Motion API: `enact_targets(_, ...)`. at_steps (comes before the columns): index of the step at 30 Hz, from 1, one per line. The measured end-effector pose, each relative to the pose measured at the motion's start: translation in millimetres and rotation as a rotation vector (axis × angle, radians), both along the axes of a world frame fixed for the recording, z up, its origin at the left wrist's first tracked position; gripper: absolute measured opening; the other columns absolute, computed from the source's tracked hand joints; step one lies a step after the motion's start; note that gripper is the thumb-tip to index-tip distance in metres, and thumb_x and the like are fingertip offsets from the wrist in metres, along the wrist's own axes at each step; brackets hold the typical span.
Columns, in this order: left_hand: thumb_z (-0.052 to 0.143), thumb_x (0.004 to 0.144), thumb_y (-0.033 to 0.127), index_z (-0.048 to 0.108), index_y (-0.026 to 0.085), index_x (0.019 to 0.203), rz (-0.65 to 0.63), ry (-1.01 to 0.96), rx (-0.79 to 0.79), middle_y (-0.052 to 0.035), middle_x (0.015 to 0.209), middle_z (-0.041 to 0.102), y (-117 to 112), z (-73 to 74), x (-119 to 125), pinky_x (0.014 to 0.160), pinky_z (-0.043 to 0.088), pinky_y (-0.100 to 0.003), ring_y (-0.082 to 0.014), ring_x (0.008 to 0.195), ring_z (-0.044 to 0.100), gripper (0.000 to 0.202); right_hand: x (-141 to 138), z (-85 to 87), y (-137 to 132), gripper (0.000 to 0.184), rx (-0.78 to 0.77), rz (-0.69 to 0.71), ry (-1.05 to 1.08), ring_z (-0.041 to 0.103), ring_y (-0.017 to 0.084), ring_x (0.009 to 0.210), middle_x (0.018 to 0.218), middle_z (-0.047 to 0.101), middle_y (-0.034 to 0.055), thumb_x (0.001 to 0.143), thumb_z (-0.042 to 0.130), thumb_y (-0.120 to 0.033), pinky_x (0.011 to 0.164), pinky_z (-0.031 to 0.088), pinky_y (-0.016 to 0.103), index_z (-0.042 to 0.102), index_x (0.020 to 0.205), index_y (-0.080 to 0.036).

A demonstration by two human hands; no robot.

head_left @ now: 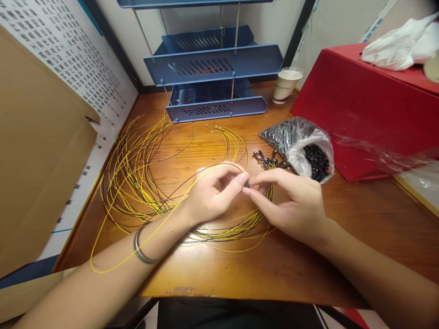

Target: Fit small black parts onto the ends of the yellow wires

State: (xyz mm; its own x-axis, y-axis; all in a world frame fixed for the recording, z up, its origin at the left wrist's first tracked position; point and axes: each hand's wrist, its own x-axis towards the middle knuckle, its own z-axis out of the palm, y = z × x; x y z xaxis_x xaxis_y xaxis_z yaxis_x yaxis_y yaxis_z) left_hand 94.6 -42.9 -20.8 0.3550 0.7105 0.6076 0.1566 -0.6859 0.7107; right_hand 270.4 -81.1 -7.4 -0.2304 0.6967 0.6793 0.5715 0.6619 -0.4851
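My left hand [216, 192] is closed, thumb and forefinger pinching a small black piece [247, 183] with a thin wire running to it. From the right, my right hand [291, 201] pinches at the other side of that piece; its fingertips hide most of it, so its exact kind cannot be made out. A yellow wire [147, 240] loops over my left forearm towards the fingers. Coiled yellow and black wires [137, 183] lie left of and beneath my hands. Just beyond my right hand sits a bunch of black-capped wire ends [269, 160].
An open plastic bag [291, 137] of small black parts lies at the right, beside a red box [363, 109] with crumpled white tissue [401, 43]. A paper cup [287, 86] and blue tray rack [216, 109] stand behind. Cardboard [41, 151] borders the left.
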Motion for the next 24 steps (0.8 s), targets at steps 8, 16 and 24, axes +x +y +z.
enact_targets(8, 0.060, 0.094, 0.022, 0.070, 0.015, 0.087, 0.039, 0.011, -0.062, -0.0009, 0.074, 0.073, -1, 1.0, -2, 0.059, 0.050, -0.019, -0.0080, 0.061, 0.064, 0.014, 1, 1.8, 9, 0.020, -0.834, 0.167, 0.691, 0.058, 0.006, 0.057, 0.073, 0.068, -0.0024, 0.072, 0.083, -0.022, 0.053, 0.047, 0.017, 0.070, 0.087, -0.019)
enact_targets(16, 0.063, 0.094, 0.027, 0.074, 0.017, 0.088, 0.061, -0.030, -0.116, 0.0010, 0.065, 0.072, -3, 2.3, 0, 0.058, 0.052, -0.019, -0.0087, 0.055, 0.065, 0.015, 1, 0.2, 13, 0.031, -0.991, 0.238, 0.877, 0.052, 0.007, 0.058, 0.064, 0.060, -0.0036, 0.063, 0.088, -0.025, 0.055, 0.043, 0.019, 0.073, 0.090, -0.017)
enact_targets(24, 0.069, 0.090, 0.032, 0.072, 0.017, 0.079, 0.095, -0.064, -0.156, -0.0004, 0.067, 0.072, -4, 1.0, 3, 0.052, 0.046, -0.020, -0.0085, 0.054, 0.061, 0.019, -8, -4.7, 10, 0.018, -0.952, 0.270, 0.967, 0.056, 0.007, 0.062, 0.079, 0.068, -0.0002, 0.073, 0.080, -0.027, 0.060, 0.048, 0.021, 0.072, 0.086, -0.019)
